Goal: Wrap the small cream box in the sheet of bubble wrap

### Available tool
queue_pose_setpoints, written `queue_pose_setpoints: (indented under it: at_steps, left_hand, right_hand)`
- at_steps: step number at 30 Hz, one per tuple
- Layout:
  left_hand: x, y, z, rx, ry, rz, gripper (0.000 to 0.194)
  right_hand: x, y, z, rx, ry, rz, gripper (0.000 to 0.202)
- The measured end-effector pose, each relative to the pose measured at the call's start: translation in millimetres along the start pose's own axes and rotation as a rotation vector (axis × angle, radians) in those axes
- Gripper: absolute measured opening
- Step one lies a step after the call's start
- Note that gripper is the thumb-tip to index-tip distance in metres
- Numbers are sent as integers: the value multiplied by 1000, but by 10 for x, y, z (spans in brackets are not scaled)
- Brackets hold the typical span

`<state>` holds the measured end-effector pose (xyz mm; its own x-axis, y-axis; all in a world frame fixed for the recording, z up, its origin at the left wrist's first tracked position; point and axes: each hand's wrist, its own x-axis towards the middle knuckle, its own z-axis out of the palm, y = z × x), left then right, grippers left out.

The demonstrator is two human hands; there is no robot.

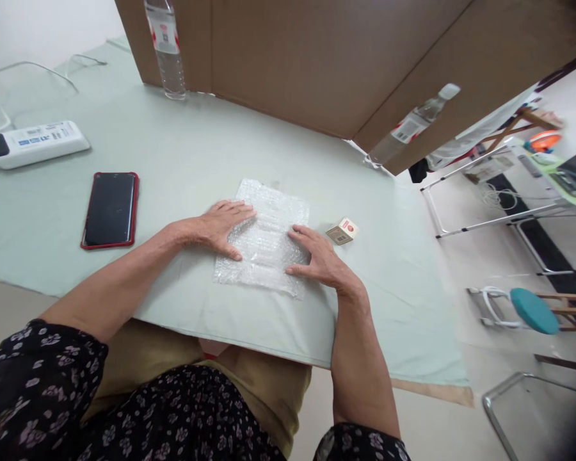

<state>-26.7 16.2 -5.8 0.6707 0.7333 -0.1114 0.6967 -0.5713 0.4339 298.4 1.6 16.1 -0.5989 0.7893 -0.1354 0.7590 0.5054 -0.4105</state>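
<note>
The left hand (223, 227) and right hand (319, 256) lie open-fingered, gripping nothing, on bubble wrap (269, 238) toward the near side of the surface (192, 144); it looks already spread flat, while the small box (342, 231) at right sits unwrapped

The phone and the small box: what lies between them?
In the head view, between the phone and the small box lies the bubble wrap, with the left hand and right hand on it.

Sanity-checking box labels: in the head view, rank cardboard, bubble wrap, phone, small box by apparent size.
Largest to smallest:
1. Cardboard, cut off by the frame's top
2. Bubble wrap, partly covered
3. Phone
4. Small box
</note>
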Motion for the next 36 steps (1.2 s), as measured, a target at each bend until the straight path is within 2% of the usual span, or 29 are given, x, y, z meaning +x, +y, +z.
queue_pose_setpoints:
  at_steps: [8, 11, 15, 17, 18, 21, 25, 31, 34, 36]
  left_hand:
    - [-6, 11, -44, -11, -18, -1, 117]
    - [-15, 64, -83, -40, 2, -11, 110]
    - [8, 149, -70, -72, 245, -66, 75]
    - [24, 192, -38, -66, 346, -25, 59]
    - [29, 212, -19, -63, 356, 9, 56]
    - [22, 252, 26, -53, 246, 72, 70]
    - [-10, 235, 38, -42, 87, 44, 100]
    - [-18, 157, 29, -56, 29, 66, 112]
    - [-19, 147, 22, -69, 28, 75, 110]
    - [-22, 151, 12, -76, 31, 70, 108]
  right_hand:
    - [-1, 0, -36, 32, -28, 16, 85]
    - [2, 18, -39, 43, -26, 13, 84]
    - [7, 44, -16, 70, 1, 22, 73]
    - [10, 59, 7, 76, 27, 20, 68]
    - [11, 68, 18, 76, 41, 15, 68]
    - [11, 94, 40, 83, 56, -6, 70]
    - [-5, 113, 24, 112, 62, -32, 68]
    - [-20, 105, 37, 144, 130, -22, 59]
    - [-3, 53, 55, 176, 303, -13, 41]
    - [-2, 20, 30, 173, 557, 3, 28]
